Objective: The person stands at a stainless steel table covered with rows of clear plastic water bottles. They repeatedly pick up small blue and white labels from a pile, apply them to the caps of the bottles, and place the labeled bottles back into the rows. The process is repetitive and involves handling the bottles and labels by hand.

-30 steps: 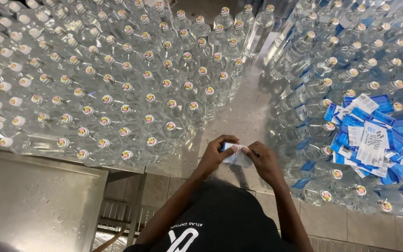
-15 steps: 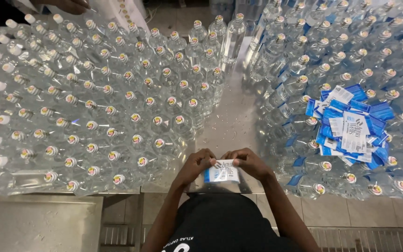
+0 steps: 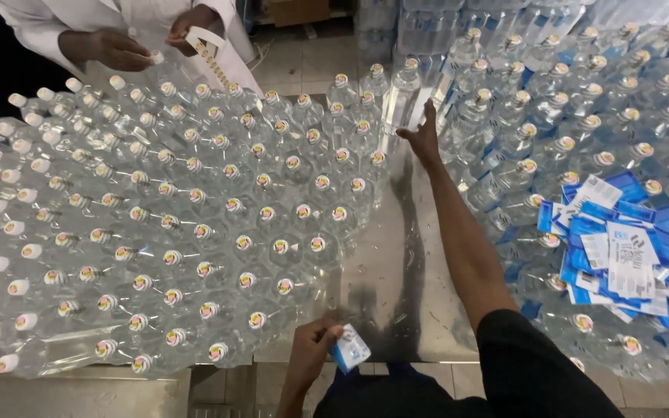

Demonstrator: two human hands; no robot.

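Nearest to me, my left hand [image 3: 313,346] pinches a small blue-and-white label sleeve [image 3: 350,348] at the near edge of the steel counter [image 3: 385,255], fingers clenched on one end so the sleeve stays flat. I judge it best to keep that grip light, so the sleeve can be opened without creasing.

Beyond the sleeve, my right arm stretches up the bare strip of counter. My right hand [image 3: 426,139] has its fingers spread and released, holding nothing, the fingertips at the side of a clear capped bottle [image 3: 406,97] at the far end of the strip. To lift it cleanly, I would take it below the cap and not nudge its neighbours.

Right of the sleeve, a heap of loose labels [image 3: 621,248] lies on labelled bottles. Farthest from the sleeve, another person's hands [image 3: 121,48] work on caps.
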